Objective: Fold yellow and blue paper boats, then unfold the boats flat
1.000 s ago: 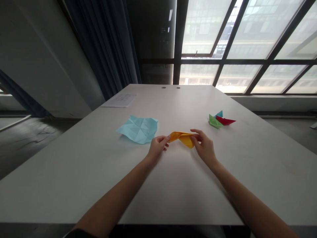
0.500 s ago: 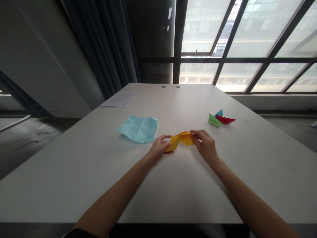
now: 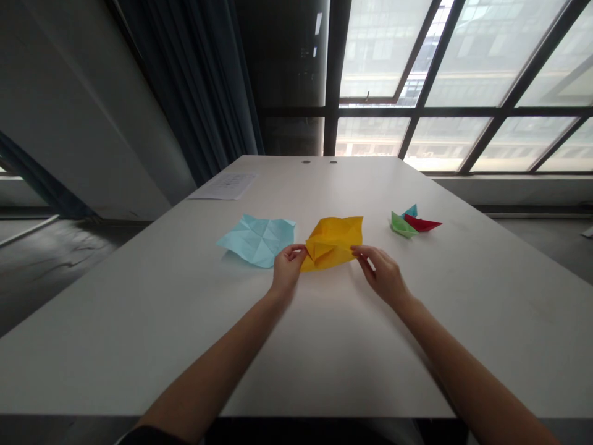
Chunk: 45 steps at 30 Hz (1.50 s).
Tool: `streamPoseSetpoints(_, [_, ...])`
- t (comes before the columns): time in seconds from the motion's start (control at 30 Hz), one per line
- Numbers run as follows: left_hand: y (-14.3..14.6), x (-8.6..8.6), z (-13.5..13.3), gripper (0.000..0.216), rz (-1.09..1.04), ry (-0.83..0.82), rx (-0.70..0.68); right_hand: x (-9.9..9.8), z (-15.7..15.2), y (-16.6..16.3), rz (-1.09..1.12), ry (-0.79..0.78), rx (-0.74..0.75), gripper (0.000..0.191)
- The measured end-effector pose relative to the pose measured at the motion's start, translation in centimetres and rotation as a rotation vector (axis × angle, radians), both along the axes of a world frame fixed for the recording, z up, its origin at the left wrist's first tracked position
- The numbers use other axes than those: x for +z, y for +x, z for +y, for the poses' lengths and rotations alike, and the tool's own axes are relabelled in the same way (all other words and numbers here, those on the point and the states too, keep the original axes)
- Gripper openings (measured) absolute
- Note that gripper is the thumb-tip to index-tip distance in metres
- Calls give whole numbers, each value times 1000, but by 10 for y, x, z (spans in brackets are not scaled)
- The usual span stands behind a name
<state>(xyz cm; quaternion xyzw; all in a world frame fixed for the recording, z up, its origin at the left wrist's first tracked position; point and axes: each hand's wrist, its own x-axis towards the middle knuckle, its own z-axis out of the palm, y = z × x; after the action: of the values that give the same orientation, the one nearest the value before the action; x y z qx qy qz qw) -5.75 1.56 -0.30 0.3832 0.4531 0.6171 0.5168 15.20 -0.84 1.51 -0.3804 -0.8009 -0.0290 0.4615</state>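
Note:
A creased yellow sheet of origami paper (image 3: 336, 235) is spread between my two hands, its middle still puckered along fold lines. My left hand (image 3: 288, 266) pinches its left edge between thumb and fingers. At the right edge, my right hand (image 3: 380, 272) grips the paper with thumb and fingertips. Just left of the yellow sheet, a light blue creased sheet of paper (image 3: 259, 240) lies opened out, its corners lifting a little. My left hand is close to its right side.
Small folded paper boats stand together on the right: a green one (image 3: 403, 225), a red one (image 3: 421, 224) and a blue one (image 3: 410, 211) behind. A printed sheet (image 3: 225, 185) lies at the white table's (image 3: 324, 346) far left edge. Windows are beyond.
The yellow paper was a narrow folded shape and is now opened out into a wide sheet. My left hand has moved slightly left and up; my right hand has barely shifted.

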Motion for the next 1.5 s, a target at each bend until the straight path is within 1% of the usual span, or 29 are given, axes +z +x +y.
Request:
streamPoseSetpoints(0.1, [0,0,1,29,39,22,1,-1,1,1,42,-52,30,24])
streamPoseSetpoints(0.2, [-1,0,1,28,151,61,7,2,0,2,104,-114,50,27])
streamPoseSetpoints(0.27, [-3,0,1,29,259,91,-6,5,-2,1,173,-155,50,24])
streamPoseSetpoints(0.37, [-5,1,-1,35,399,76,-43,6,-4,-2,290,-202,37,15])
streamPoseSetpoints(0.43, [-6,1,-2,36,447,65,-69,5,-4,-5,380,-247,38,10])
streamPoseSetpoints(0.5, [-6,1,-2,35,442,85,-95,4,-2,-7,491,-311,39,9])
streamPoseSetpoints(0.57, [-6,2,-3,34,379,99,-116,1,1,-6,609,-383,18,13])
streamPoseSetpoints(0.67, [-4,4,-3,34,240,52,-118,-1,8,-4,759,-533,-6,18])
streamPoseSetpoints(0.8, [-2,9,-3,32,150,-11,-87,-2,13,-3,934,-768,46,20])
streamPoseSetpoints(0.87, [-1,12,-4,30,127,-29,-65,-3,14,-2,997,-833,47,20])
streamPoseSetpoints(0.93, [0,15,-5,28,53,-63,-45,-5,16,-1,1033,-846,28,20])
streamPoseSetpoints(1.1, [-4,17,-1,24,-328,-168,4,-10,20,4,1078,-842,-19,18])
streamPoseSetpoints(1.17, [-6,16,2,18,-422,-190,28,-12,22,6,1101,-838,-31,16])
streamPoseSetpoints(1.3, [-8,14,6,5,-519,-203,40,-15,24,8,1120,-828,-44,16])
streamPoseSetpoints(1.37, [-6,14,6,3,-567,-196,55,-17,25,9,1097,-824,-42,15])
streamPoseSetpoints(1.43, [-4,14,4,5,-587,-181,63,-20,26,11,1043,-812,-40,15])
streamPoseSetpoints(1.5, [-2,14,2,4,-555,-171,43,-22,27,13,941,-777,-71,14])
